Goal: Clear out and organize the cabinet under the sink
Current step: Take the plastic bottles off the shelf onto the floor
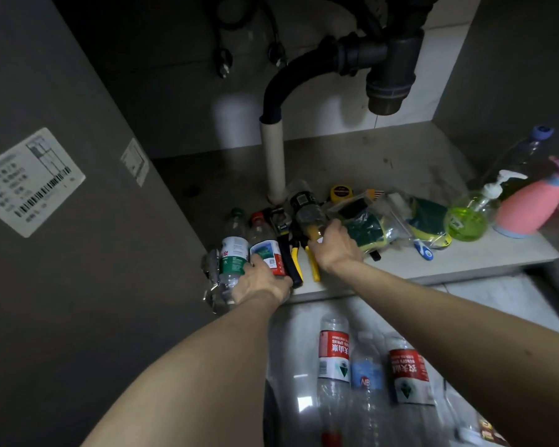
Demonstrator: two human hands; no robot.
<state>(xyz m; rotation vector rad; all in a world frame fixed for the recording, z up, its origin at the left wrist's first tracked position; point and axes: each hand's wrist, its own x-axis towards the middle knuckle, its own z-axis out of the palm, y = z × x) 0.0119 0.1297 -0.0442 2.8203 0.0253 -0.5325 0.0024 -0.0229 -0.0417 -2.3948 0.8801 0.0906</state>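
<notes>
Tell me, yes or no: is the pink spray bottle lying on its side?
No, the pink spray bottle stands upright at the cabinet's right end, beside the green soap dispenser.

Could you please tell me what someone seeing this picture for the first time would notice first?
Most likely the two bare arms reaching into the cabinet: the left hand grips plastic bottles at the shelf's front left, and the right hand holds a bottle with yellow liquid beside it. Next, the dark drain pipe overhead, then the bright green soap dispenser and pink spray bottle at the right.
</notes>
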